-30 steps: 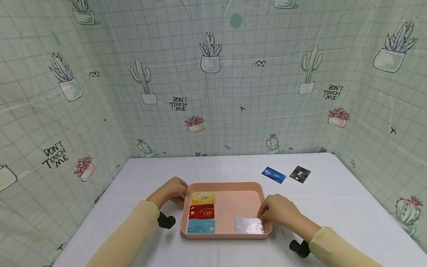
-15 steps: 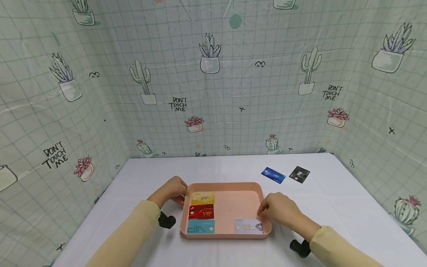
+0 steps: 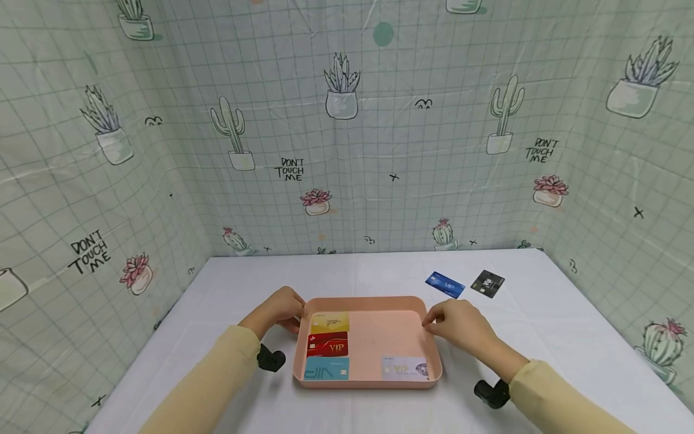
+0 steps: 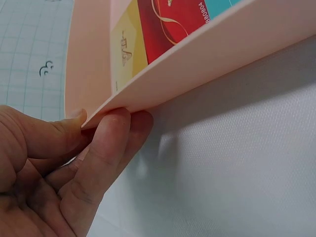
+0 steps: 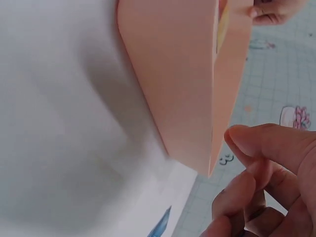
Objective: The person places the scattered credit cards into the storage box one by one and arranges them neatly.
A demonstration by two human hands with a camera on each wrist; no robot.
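A shallow pink tray [image 3: 385, 331] stands in front of me on the white table. My left hand [image 3: 282, 306] pinches its rim near the far left corner, thumb on top and fingers outside, as the left wrist view shows. Down the tray's left side lie a yellow card [image 3: 329, 322], a red VIP card [image 3: 328, 344] and a teal card [image 3: 326, 368]. A silver VIP card [image 3: 405, 368] lies flat in the near right corner. Over the right rim hovers my right hand [image 3: 458, 322], fingers loosely bent, nothing between thumb and fingertips [image 5: 236, 134].
Beyond the tray to the right, a blue card [image 3: 445, 284] and a black VIP card [image 3: 488, 283] lie on the tabletop [image 3: 379, 413]. A patterned cloth [image 3: 374, 150] hangs along the back and sides.
My right hand has come away from the silver card and moved up and away from me along the right rim. The silver card stays in the tray. My left hand has kept its place.
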